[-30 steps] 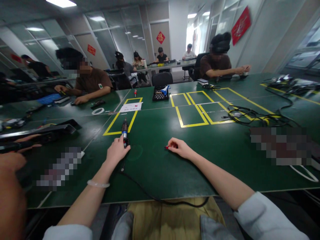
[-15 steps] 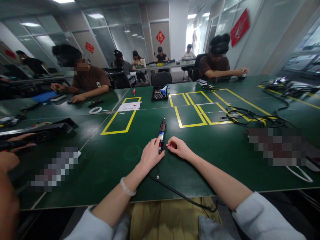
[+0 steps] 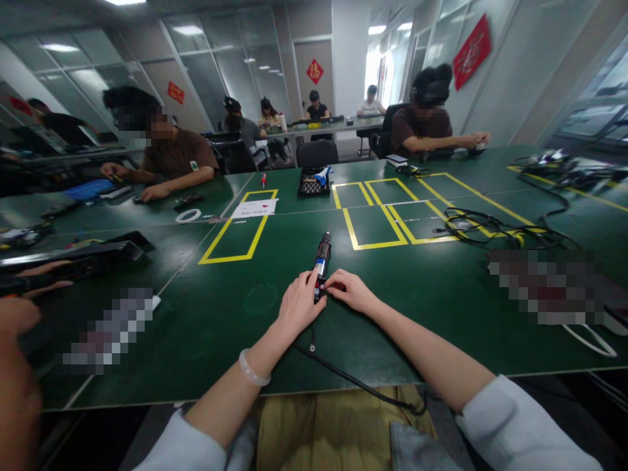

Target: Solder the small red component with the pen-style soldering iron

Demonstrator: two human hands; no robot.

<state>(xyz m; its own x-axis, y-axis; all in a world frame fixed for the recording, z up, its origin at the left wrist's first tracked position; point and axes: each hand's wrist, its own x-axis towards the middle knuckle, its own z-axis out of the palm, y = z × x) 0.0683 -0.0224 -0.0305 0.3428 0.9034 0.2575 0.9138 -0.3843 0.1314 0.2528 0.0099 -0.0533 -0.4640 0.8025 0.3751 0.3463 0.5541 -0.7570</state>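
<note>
A slim electric screwdriver point(image 3: 322, 255) with a dark front end and a blue-and-silver middle lies on the green table point(image 3: 275, 366), its tip pointing away from me. My left hand point(image 3: 298, 302) is wrapped round its rear part from the left. At the right side of that rear part, my right hand point(image 3: 350, 291) has its fingertips pinched together near a small red bit. What these fingers hold is too small to make out. From under my left hand a black cable point(image 3: 353, 381) runs to the table's front edge, with a short thin lead beside it ending in a small ring.
Yellow tape rectangles point(image 3: 377, 247) mark the table. Farther back lie a paper sheet point(image 3: 255, 208), a black tray point(image 3: 314, 191) and a red screwdriver point(image 3: 263, 180). Coiled cables point(image 3: 471, 226) lie at right. Co-workers sit opposite; another person's arm point(image 3: 17, 320) is at left.
The screwdriver and my left hand have shifted slightly to the right. My right fingertips have moved in closer to the screwdriver's rear, and less red shows there.
</note>
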